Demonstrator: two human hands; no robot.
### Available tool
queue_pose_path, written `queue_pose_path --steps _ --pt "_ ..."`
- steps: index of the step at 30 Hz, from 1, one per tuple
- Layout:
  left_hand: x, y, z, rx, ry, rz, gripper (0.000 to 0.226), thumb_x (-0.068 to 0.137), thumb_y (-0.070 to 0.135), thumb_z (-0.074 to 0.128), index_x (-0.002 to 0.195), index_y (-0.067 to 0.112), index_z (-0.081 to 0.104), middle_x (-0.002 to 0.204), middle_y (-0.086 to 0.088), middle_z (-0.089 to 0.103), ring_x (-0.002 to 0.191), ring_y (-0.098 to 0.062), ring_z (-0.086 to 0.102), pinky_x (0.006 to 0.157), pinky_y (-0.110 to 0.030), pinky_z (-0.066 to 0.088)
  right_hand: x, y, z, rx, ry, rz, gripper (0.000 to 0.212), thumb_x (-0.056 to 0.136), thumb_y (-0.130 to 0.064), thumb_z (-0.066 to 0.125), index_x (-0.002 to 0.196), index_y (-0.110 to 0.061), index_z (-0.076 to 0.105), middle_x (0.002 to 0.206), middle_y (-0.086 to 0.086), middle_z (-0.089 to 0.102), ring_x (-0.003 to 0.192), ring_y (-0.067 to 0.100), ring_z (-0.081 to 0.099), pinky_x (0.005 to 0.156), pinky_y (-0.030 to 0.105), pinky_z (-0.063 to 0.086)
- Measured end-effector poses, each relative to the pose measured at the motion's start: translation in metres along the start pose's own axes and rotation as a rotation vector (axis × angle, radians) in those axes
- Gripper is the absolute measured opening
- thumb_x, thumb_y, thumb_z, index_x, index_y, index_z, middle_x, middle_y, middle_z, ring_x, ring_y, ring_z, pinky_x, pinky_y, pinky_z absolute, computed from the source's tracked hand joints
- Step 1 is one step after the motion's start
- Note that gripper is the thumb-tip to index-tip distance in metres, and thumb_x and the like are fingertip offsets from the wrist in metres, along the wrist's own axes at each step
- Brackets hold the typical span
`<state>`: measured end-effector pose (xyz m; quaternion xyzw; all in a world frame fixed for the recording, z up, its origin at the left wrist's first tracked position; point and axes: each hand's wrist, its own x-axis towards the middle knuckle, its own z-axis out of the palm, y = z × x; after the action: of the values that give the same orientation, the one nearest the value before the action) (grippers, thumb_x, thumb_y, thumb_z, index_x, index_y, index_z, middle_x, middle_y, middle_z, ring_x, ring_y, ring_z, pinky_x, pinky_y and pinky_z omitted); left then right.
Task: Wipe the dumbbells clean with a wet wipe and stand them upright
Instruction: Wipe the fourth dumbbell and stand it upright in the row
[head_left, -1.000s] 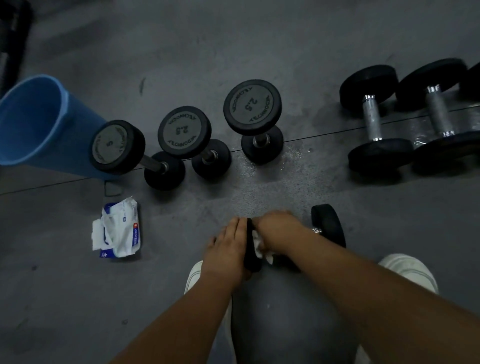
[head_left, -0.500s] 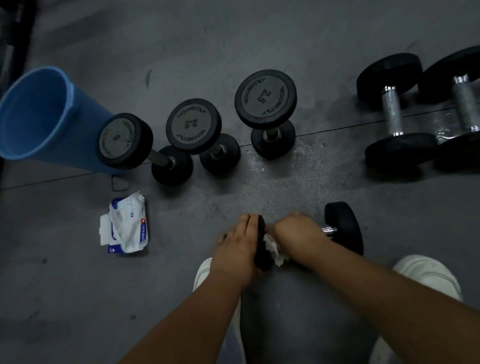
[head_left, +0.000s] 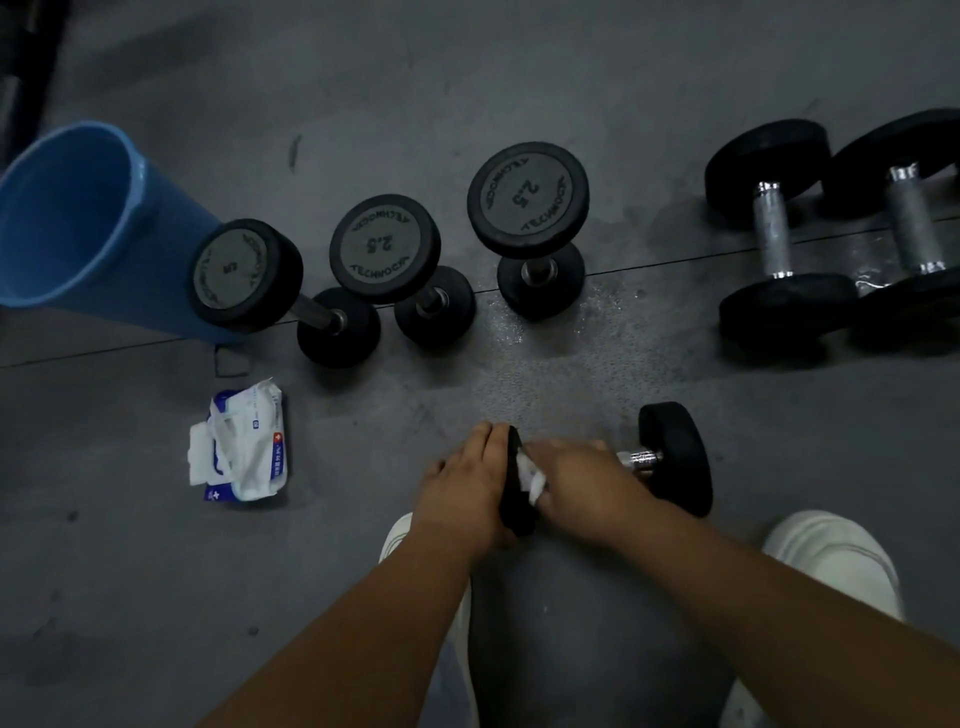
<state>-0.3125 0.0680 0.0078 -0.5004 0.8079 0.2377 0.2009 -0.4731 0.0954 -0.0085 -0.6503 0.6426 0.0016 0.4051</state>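
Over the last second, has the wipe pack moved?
No. The wipe pack lies at the same offset below and left of the leftmost upright dumbbell; only the camera view shifted.

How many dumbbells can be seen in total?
6: three upright beside the blue bin, one lying under left hand and right hand, two lying far right; more may be off-frame.

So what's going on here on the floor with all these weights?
A person is cleaning a dumbbell lying on the floor. The left hand steadies one end while the right hand rubs a wet wipe against it. Three dumbbells stand upright beside a blue bucket; more dumbbells lie on their sides to the right, and a wipes pack sits at the left.
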Motion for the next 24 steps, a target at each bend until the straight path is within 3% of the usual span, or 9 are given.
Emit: queue_pose_path --steps 3,6,9,12,15,18,20,22,24 --pt "-0.001 0.001 0.003 0.007 0.006 0.001 0.121 0.067 0.043 0.082 0.154 0.024 0.001 0.162 0.003 0.005 0.139 -0.02 0.037 0.111 -0.038 0.031 -0.008 -0.002 -0.009 -0.054 -0.131 -0.085 0.042 0.089 -0.04 0.038 0.123 -0.021 0.053 0.121 0.001 0.06 0.109 0.022 0.056 0.099 0.036 0.035" --pt "-0.001 0.001 0.002 0.024 0.003 -0.005 0.124 0.064 0.039 0.084 0.154 0.024 0.001 0.162 0.003 0.004 0.136 -0.023 0.04 0.11 -0.037 0.032 0.007 0.005 -0.034 0.013 -0.261 -0.08 0.024 0.098 -0.025 0.045 0.112 -0.021 0.064 0.111 0.002 0.063 0.105 0.023 0.058 0.081 0.026 0.037" --pt "0.001 0.0 0.001 0.031 -0.006 -0.002 0.125 0.063 0.039 0.086 0.154 0.024 0.001 0.162 0.003 0.005 0.134 -0.023 0.042 0.11 -0.038 0.034 0.016 0.013 -0.038 0.128 -0.203 -0.019 0.019 0.09 -0.021 0.062 0.105 -0.028 0.072 0.108 -0.006 0.067 0.103 0.015 0.061 0.078 0.023 0.042" --pt "0.0 0.001 0.003 0.03 -0.006 0.0 0.124 0.063 0.039 0.085 0.154 0.025 0.001 0.16 0.004 0.007 0.133 -0.023 0.044 0.109 -0.039 0.036 0.022 0.009 -0.031 0.16 -0.142 0.068 0.027 0.08 -0.022 0.07 0.102 -0.032 0.059 0.106 -0.001 0.063 0.096 0.018 0.06 0.075 0.027 0.046" --pt "0.0 0.002 0.002 0.029 -0.003 0.006 0.123 0.064 0.04 0.084 0.154 0.025 0.001 0.161 0.004 0.008 0.134 -0.022 0.042 0.109 -0.039 0.036 0.03 0.002 -0.028 0.046 -0.233 0.092 0.046 0.085 -0.033 0.066 0.128 -0.025 0.051 0.121 0.005 0.058 0.107 0.025 0.057 0.088 0.034 0.048" --pt "0.002 0.001 -0.001 0.037 -0.012 0.004 0.124 0.064 0.039 0.085 0.155 0.024 0.001 0.161 0.004 0.008 0.135 -0.022 0.041 0.11 -0.038 0.035 0.027 -0.007 -0.031 -0.053 -0.353 0.131 0.039 0.095 -0.04 0.051 0.127 -0.019 0.057 0.128 0.009 0.058 0.115 0.029 0.055 0.098 0.039 0.045" --pt "0.002 0.0 -0.001 0.043 -0.018 0.001 0.125 0.064 0.039 0.085 0.155 0.024 0.0 0.162 0.004 0.006 0.137 -0.021 0.04 0.11 -0.038 0.033 0.018 -0.015 -0.022 -0.16 -0.304 0.094 0.032 0.096 -0.031 0.051 0.124 -0.018 0.058 0.125 0.008 0.061 0.115 0.029 0.057 0.099 0.038 0.042" --pt "0.001 0.0 0.001 0.041 -0.018 0.004 0.125 0.065 0.041 0.084 0.155 0.024 0.0 0.162 0.003 0.005 0.138 -0.022 0.038 0.11 -0.038 0.032 0.008 -0.025 -0.009 -0.333 -0.149 0.028 0.022 0.094 -0.022 0.051 0.113 -0.018 0.062 0.118 0.006 0.066 0.109 0.027 0.06 0.096 0.037 0.04" --pt "0.001 0.0 0.001 0.043 -0.019 0.007 0.123 0.066 0.042 0.083 0.155 0.024 0.0 0.163 0.002 0.005 0.139 -0.022 0.038 0.11 -0.037 0.031 0.009 -0.026 -0.006 -0.359 -0.142 0.042 0.019 0.092 -0.021 0.054 0.109 -0.019 0.062 0.114 0.005 0.066 0.107 0.026 0.061 0.095 0.037 0.038"
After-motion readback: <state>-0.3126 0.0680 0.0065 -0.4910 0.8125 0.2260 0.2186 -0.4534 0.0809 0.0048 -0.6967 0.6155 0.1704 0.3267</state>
